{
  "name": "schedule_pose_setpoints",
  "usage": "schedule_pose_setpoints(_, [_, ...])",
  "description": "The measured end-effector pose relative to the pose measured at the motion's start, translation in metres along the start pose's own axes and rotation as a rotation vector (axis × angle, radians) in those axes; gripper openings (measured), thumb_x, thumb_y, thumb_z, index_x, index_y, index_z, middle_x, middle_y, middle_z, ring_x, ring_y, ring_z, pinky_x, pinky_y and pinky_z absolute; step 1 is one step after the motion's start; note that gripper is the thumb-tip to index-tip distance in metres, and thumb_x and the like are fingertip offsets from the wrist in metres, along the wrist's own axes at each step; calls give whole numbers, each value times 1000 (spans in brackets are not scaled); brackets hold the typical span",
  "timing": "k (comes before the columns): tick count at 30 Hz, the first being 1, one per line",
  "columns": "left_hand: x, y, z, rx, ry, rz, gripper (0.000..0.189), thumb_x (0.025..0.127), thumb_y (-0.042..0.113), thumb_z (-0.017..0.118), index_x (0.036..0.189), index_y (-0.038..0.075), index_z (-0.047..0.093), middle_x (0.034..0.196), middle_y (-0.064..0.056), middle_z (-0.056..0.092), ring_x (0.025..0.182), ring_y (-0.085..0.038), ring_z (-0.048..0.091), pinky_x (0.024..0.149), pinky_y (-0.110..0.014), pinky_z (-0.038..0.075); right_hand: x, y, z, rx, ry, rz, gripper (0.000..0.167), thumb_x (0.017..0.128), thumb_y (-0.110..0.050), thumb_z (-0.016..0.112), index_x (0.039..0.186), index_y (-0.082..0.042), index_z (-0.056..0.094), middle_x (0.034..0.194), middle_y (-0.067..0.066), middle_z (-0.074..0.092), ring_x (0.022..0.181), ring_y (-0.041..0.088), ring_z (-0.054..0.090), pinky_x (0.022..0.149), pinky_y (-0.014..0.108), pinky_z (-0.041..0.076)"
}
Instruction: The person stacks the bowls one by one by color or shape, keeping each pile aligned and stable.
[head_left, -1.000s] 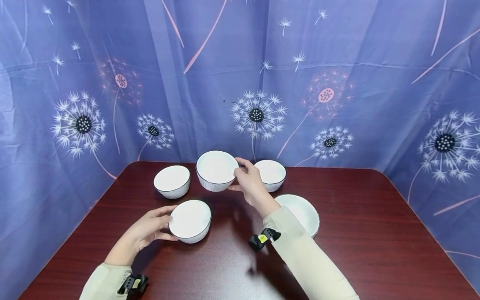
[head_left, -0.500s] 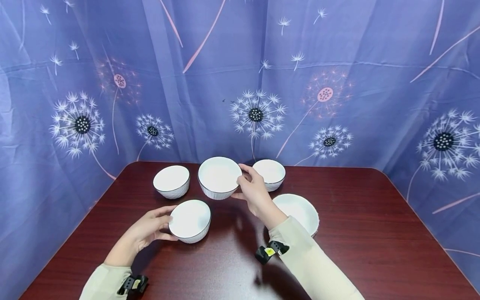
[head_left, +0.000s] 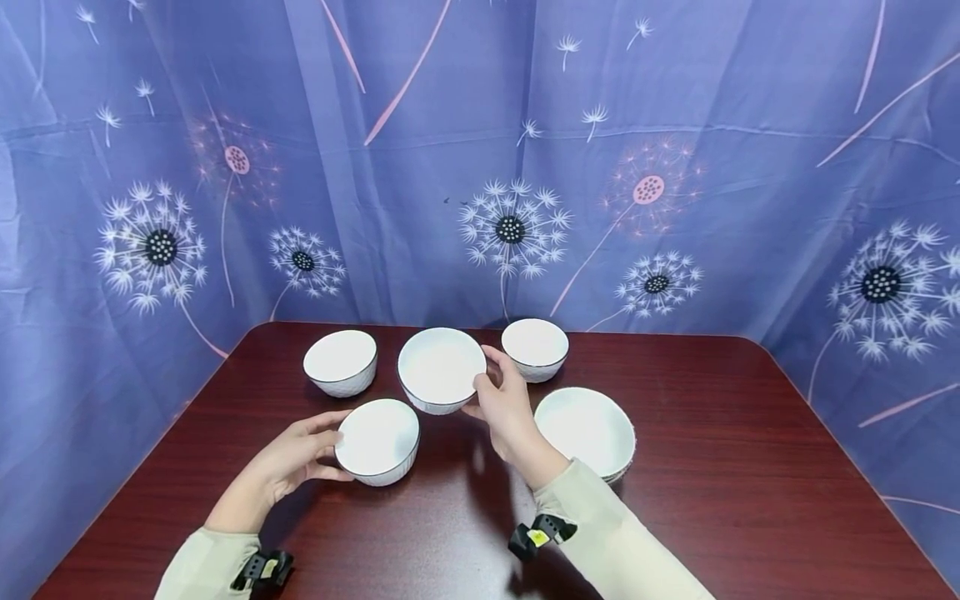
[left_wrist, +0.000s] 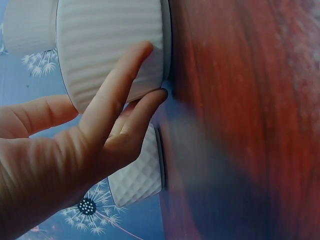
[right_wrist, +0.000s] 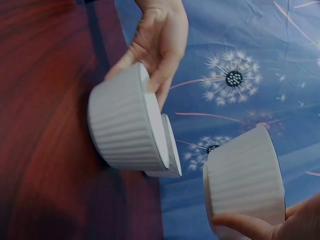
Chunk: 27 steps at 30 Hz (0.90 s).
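Observation:
My left hand (head_left: 300,457) grips a white ribbed bowl (head_left: 378,442) with a dark rim, thumb over the rim and fingers along its side. In the left wrist view this bowl's base (left_wrist: 166,40) is right at the tabletop. Just behind it, my right hand (head_left: 508,408) holds a second ribbed bowl (head_left: 441,367) by its right edge, thumb at the rim. The right wrist view shows that bowl (right_wrist: 245,180) raised above the table, apart from the left one (right_wrist: 127,120). Both bowls are upright and their visible insides are plain white.
A diamond-textured bowl (head_left: 341,363) stands at the back left of the dark red wooden table (head_left: 720,467). Another bowl (head_left: 536,348) is at the back, right of centre. A wider white bowl (head_left: 585,429) sits beside my right forearm. A blue dandelion curtain (head_left: 420,208) hangs behind.
My right hand has brought its bowl down and slightly toward me, nearer the left-hand bowl. The left hand and its bowl have stayed nearly still. More of the wider bowl shows.

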<state>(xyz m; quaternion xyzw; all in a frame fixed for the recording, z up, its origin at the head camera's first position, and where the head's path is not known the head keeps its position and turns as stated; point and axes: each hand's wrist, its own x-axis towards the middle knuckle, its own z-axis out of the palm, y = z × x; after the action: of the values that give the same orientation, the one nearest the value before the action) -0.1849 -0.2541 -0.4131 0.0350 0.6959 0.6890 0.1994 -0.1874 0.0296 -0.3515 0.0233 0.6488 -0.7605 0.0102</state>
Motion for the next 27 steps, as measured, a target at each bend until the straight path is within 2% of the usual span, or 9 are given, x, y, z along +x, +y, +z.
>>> schedule_pose_setpoints(7, [0,0,-1,-9,-1,7,55,92,1,47,143,-12,29,107,-9,58,87,-21,64,76,-50,58,-7,13,5,15,55,-5,52,93,6,35,144,-1,33,137,22,44,112,31,54,85,50,55])
schedule_pose_setpoints(11, [-1,0,-1,-9,-3,9,55,93,1,47,143,-13,28,107,-9,58,87,-21,64,76,-50,59,-8,19,5,34,87,-5,52,93,6,35,145,-1,32,137,22,43,116,33,51,85,52,54])
schedule_pose_setpoints(27, [0,-1,-2,-3,-1,5,57,93,2,47,144,-12,26,107,-9,59,86,-21,64,76,-49,59,-10,39,3,66,147,30,53,92,6,35,145,-1,31,137,24,40,122,36,47,89,55,52])
